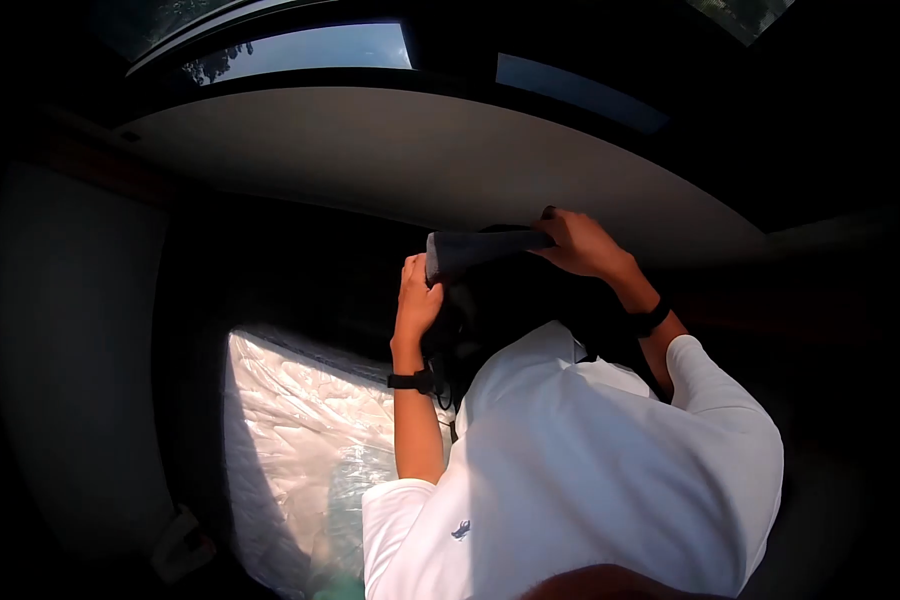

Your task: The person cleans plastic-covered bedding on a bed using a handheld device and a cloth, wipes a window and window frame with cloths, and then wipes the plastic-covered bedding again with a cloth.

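Head view: dark grey, flat fabric-like strip (490, 250) is up in front of the white short-sleeved shirt (610, 470), right hand (578, 243) pinching its narrower end, left hand (417, 295) touching the wider end, finger closure partly hidden so can't tell if it grips. Risk: loose left contact plus a pull from the right could let that end slip. Small dark emblem (461, 530) on shirt chest, no readable text.

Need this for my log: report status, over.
Left hand holding one end of dark grey strip, right hand the other. Obstructions: too dark to tell.
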A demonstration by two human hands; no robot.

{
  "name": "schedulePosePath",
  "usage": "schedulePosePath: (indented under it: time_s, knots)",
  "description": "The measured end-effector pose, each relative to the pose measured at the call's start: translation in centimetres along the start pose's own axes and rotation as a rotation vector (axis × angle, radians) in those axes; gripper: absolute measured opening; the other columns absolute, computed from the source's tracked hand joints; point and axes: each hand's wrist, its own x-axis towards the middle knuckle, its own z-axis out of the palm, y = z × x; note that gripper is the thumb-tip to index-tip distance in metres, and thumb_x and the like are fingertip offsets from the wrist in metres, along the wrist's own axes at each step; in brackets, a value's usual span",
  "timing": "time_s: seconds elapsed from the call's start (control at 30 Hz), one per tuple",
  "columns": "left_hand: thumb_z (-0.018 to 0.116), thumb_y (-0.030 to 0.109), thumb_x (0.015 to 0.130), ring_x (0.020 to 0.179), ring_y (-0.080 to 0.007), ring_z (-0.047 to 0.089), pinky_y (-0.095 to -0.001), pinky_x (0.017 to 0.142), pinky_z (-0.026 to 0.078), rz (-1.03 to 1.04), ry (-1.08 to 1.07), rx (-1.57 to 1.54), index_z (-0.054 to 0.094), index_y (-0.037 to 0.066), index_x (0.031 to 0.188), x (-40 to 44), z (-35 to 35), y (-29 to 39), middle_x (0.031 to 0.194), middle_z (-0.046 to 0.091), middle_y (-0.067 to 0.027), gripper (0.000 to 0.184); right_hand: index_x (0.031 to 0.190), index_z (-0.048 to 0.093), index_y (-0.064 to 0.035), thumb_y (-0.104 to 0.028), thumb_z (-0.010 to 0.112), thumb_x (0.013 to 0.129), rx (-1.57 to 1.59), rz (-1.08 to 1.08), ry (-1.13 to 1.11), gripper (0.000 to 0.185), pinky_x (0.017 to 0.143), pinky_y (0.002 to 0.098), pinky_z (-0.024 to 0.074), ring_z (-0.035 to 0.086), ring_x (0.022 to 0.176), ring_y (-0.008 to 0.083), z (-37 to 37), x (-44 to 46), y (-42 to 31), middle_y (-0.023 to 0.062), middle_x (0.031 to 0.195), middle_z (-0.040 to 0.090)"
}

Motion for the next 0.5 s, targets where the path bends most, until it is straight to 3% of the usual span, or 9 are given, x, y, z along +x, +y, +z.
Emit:
schedulePosePath:
  time_s: [0.07,0.1,0.17,0.23,0.27,0.33,0.4,0.43,0.5]
  knots:
    - [0.069,0.013,0.083,0.109,-0.0388,0.053,-0.0443,0.091,0.045,-0.045,-0.031,0.119,0.056,0.001,0.12,1.3,1.7,4.1,0.117,0.053,-0.0192,0.041,0.098,0.073,-0.005,-0.029,0.071,0.088,-0.029,0.135,0.023,0.026,0.075,0.0418,0.0523,0.066,0.085,0.0318,-2.6,-2.6,0.9,0.0144,0.091,0.067]
    - [0.076,0.021,0.082,0.096,-0.0355,0.058,-0.0423,0.08,0.047,0.041,0.011,0.153,0.059,0.0,0.112,2.2,2.8,4.0,0.106,0.057,-0.0189,0.04,0.098,0.073,-0.005,-0.029,0.071,0.088,-0.026,0.142,0.04,0.026,0.075,0.0418,0.0523,0.066,0.085,0.0318,-3.4,-3.3,1.5,0.0144,0.091,0.067]
    - [0.076,0.022,0.083,0.089,-0.0343,0.059,-0.0413,0.075,0.047,0.043,-0.055,0.095,0.06,0.0,0.107,3.0,3.5,7.4,0.098,0.059,-0.0188,0.036,0.093,0.073,-0.004,-0.035,0.066,0.091,0.011,0.252,-0.018,0.031,0.069,0.0435,0.0524,0.066,0.072,0.035,-4.7,-4.6,2.8,0.0181,0.079,0.068]
    - [0.078,0.022,0.082,0.07,-0.0287,0.063,-0.0379,0.063,0.047,0.045,-0.09,0.04,0.062,-0.003,0.098,4.0,4.2,9.2,0.083,0.062,-0.02,0.033,0.093,0.073,-0.0039,-0.034,0.065,0.092,0.015,0.33,-0.097,0.031,0.067,0.0436,0.0519,0.066,0.07,0.0357,-5.7,-4.3,4.4,0.0184,0.076,0.068]
    - [0.078,0.022,0.082,0.07,-0.0287,0.063,-0.0379,0.063,0.047,0.05,-0.092,0.046,0.062,-0.003,0.098,4.4,4.6,9.8,0.083,0.062,-0.02,0.033,0.093,0.073,-0.0037,-0.034,0.063,0.093,0.015,0.406,-0.18,0.032,0.065,0.0437,0.0513,0.065,0.067,0.0364,-6.2,-4.3,5.4,0.0186,0.073,0.067]
    - [0.076,0.019,0.084,0.072,-0.0258,0.066,-0.0352,0.065,0.049,-0.128,-0.13,0.036,0.062,-0.003,0.103,5.6,4.9,11.6,0.087,0.065,-0.0217,0.032,0.093,0.073,-0.0031,-0.033,0.064,0.093,0.068,0.335,-0.159,0.031,0.064,0.0424,0.0508,0.065,0.066,0.035,-7.9,-4.6,7.0,0.0183,0.072,0.067]
    - [0.075,0.017,0.084,0.074,-0.0223,0.066,-0.0335,0.067,0.049,-0.075,-0.034,-0.083,0.06,-0.003,0.102,6.5,5.7,13.7,0.088,0.066,-0.0217,0.031,0.093,0.073,-0.0024,-0.032,0.064,0.093,0.13,0.259,-0.159,0.031,0.063,0.0411,0.0503,0.064,0.064,0.0337,-9.4,-5.2,8.3,0.0179,0.072,0.067]
    - [0.074,0.015,0.084,0.075,-0.0189,0.067,-0.0317,0.068,0.05,-0.019,0.055,-0.199,0.059,-0.004,0.101,6.4,6.7,14.4,0.089,0.067,-0.0217,0.029,0.095,0.073,-0.0017,-0.028,0.065,0.092,0.249,0.139,-0.095,0.027,0.062,0.0381,0.0498,0.064,0.063,0.0286,-10.0,-6.2,9.0,0.017,0.071,0.067]
    - [0.073,0.013,0.085,0.076,-0.0167,0.065,-0.0309,0.07,0.05,-0.007,0.042,-0.136,0.058,-0.003,0.099,7.5,6.6,16.7,0.088,0.067,-0.0188,0.026,0.096,0.072,-0.0009,-0.024,0.067,0.091,0.37,0.019,-0.031,0.024,0.061,0.035,0.0492,0.064,0.062,0.0235,-11.9,-7.0,9.8,0.0162,0.071,0.067]
